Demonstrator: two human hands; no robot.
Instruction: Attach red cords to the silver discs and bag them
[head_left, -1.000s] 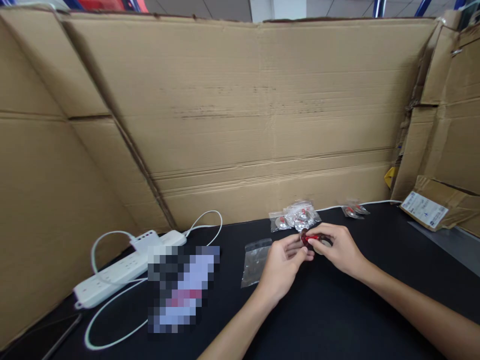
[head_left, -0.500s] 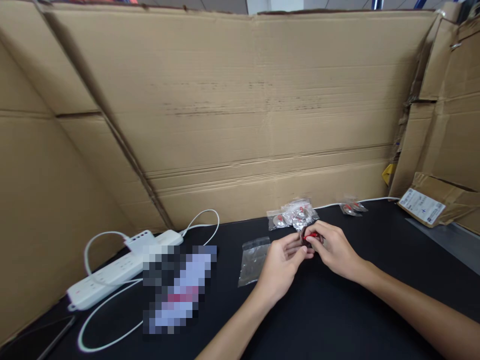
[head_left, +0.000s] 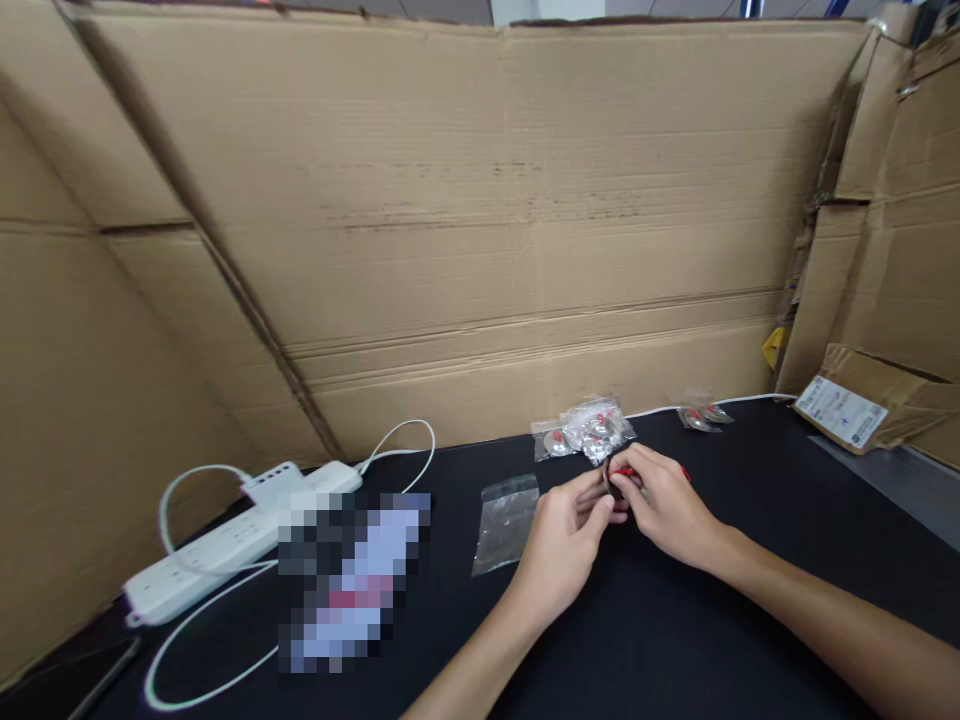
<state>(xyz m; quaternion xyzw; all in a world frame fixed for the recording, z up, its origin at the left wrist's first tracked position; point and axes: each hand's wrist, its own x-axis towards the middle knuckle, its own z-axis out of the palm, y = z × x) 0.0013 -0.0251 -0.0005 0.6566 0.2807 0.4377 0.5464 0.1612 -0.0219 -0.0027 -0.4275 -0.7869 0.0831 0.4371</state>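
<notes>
The white power strip (head_left: 217, 550) has a cardboard wall (head_left: 487, 250) behind it, a looping white cable (head_left: 148, 682) in front, a pixelated object (head_left: 360, 590) just to its right and, far right, a labelled carton (head_left: 911, 392).

Both forearms (head_left: 480, 645) slant inward, left fingers (head_left: 598, 518) and right fingers (head_left: 634, 493) curled close together.

Round piece (head_left: 607, 478) mostly hidden in hands (head_left: 564, 540); pixelated item (head_left: 367, 585) unclear.

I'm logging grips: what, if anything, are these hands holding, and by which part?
A small round piece: the left hand seemingly holds its rim; the right hand pinches at the red part. Exact contacts are hidden.
</notes>
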